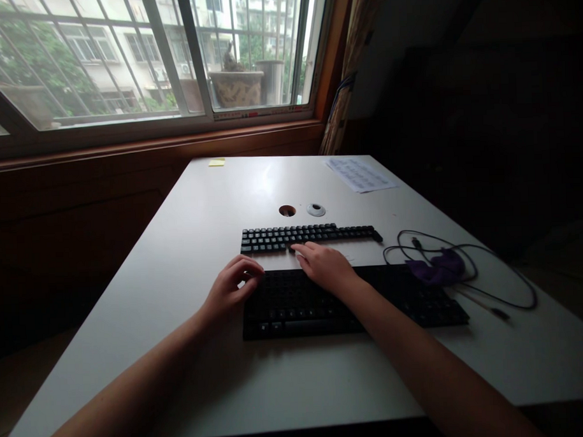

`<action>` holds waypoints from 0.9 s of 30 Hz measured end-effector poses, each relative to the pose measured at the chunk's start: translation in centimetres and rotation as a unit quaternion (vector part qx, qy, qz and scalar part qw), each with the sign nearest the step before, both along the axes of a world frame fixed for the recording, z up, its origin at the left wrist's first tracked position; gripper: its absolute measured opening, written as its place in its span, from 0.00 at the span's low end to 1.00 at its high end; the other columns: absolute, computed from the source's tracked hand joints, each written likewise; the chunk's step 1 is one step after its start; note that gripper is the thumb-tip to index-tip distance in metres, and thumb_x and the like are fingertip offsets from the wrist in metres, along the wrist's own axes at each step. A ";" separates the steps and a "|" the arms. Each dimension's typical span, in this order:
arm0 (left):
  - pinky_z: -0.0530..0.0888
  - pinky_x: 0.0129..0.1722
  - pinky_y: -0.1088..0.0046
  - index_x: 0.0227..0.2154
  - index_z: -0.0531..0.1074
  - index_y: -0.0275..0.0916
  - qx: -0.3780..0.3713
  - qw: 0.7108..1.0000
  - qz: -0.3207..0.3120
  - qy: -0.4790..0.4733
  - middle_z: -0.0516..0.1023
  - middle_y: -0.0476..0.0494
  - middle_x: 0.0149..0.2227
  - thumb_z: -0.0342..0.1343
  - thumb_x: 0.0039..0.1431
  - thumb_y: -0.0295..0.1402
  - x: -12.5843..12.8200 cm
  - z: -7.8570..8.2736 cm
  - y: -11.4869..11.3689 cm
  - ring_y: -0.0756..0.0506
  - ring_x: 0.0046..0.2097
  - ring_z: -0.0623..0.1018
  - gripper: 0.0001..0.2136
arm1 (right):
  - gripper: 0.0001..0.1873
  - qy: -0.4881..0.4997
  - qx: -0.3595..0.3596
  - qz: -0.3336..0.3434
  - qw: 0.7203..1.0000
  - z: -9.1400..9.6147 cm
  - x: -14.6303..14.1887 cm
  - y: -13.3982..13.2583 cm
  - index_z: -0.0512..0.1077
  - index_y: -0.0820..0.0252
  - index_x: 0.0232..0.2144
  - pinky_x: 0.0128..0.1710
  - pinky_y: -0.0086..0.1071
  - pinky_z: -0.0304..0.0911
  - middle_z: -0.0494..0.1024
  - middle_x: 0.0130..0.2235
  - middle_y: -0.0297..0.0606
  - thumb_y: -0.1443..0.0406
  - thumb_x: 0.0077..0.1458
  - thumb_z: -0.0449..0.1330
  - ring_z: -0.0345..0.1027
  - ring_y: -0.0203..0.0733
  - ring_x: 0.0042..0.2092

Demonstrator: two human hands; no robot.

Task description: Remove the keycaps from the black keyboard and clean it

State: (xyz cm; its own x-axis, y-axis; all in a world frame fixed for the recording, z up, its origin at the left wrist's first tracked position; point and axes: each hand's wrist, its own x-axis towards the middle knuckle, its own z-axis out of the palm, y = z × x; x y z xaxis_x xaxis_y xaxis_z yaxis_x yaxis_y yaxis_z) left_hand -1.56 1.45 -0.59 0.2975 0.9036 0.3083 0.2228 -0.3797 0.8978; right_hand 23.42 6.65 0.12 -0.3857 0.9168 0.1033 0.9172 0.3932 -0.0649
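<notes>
A black keyboard (409,300) lies near the front of the white table (187,247). Just behind it lies a second, narrower dark keyboard (330,233). My left hand (231,287) is at the near keyboard's back left corner. Its fingers are curled in toward the thumb, and what they hold is hidden. My right hand (324,265) rests over the back edge of the near keyboard. Its fingers stretch flat toward the front edge of the far keyboard and touch it.
A black cable (469,254) loops at the right around a purple object (439,267). A cable hole (287,210) and its white cap (316,209) sit behind the keyboards. A printed sheet (361,173) and a yellow note (216,162) lie at the far edge, under the window.
</notes>
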 end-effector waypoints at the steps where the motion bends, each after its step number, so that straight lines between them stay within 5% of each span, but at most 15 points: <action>1: 0.74 0.42 0.69 0.37 0.73 0.38 0.001 1.000 0.000 0.001 0.71 0.42 0.41 0.53 0.64 0.27 0.0 0.0 0.0 0.45 0.44 0.74 0.04 | 0.20 0.007 0.003 0.001 1.000 0.0 0.1 0.0 0.69 0.50 0.56 0.37 0.33 0.63 0.77 0.47 0.39 0.59 0.67 0.47 0.73 0.44 0.42; 20: 0.74 0.40 0.69 0.37 0.74 0.38 0.013 1.000 0.004 0.009 0.72 0.42 0.40 0.53 0.62 0.26 0.1 0.1 0.0 0.45 0.43 0.74 0.05 | 0.09 0.123 -0.016 0.051 0.991 -0.6 1.3 1.2 0.75 0.55 0.43 0.36 0.30 0.62 0.75 0.42 0.36 0.65 0.60 0.60 0.72 0.39 0.38; 27: 0.74 0.39 0.71 0.38 0.73 0.38 0.032 0.999 0.004 0.035 0.72 0.43 0.40 0.54 0.63 0.27 0.3 0.2 -0.4 0.47 0.40 0.74 0.04 | 0.09 0.307 0.018 0.196 0.931 0.9 1.1 -0.3 0.74 0.56 0.44 0.35 0.29 0.64 0.73 0.35 0.34 0.65 0.60 0.61 0.67 0.35 0.35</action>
State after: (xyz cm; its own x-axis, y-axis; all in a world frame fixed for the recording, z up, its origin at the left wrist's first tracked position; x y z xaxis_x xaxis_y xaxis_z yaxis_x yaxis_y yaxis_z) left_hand -1.28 1.07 -0.34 0.3138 0.8847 0.3447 0.2862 -0.4343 0.8541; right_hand 24.56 6.33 1.07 -0.5479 0.7093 0.4434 0.4970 0.7024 -0.5094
